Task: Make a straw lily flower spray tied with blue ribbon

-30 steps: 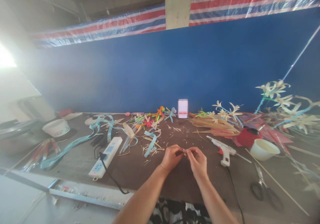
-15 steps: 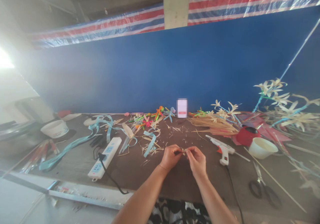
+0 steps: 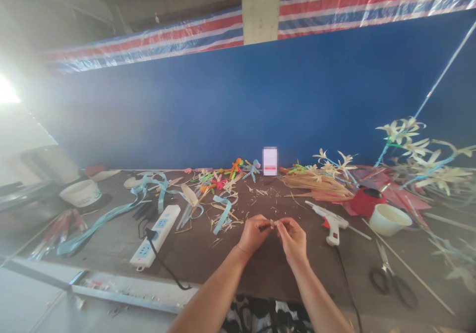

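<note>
- The left hand [image 3: 254,235] is pinching one side of a small pale piece [image 3: 272,223] with its thumb and finger.
- The right hand [image 3: 293,237] is pinching the other side, so the fingertips of both hands are almost meeting.
- The small pale piece is sitting right between the two hands, over the near middle of the brown counter [image 3: 223,276]. The fingers are hiding most of it, so its shape is not showing well.
- Not much is changing. Both hands are staying in nearly the same spot as a second ago, and they are keeping their pinch. The fingers may be shifting a tiny bit.
- This seems to mean the careful finger work is still going on, because neither hand is letting go.
- A white glue gun [image 3: 333,230] is lying to the right of the right hand, not touching it, with its tip pointing far and left.
- Black-handled scissors [image 3: 386,267] are lying farther right, near a thin stick [image 3: 416,275].
- A white power strip [image 3: 156,239] is resting to the left, with a black plug sitting in it.
- A short blue ribbon [image 3: 222,217] is lying far and left of the hands, among little straw bits.
- A bundle of dry straw [image 3: 320,188] is lying at the far right.
</note>
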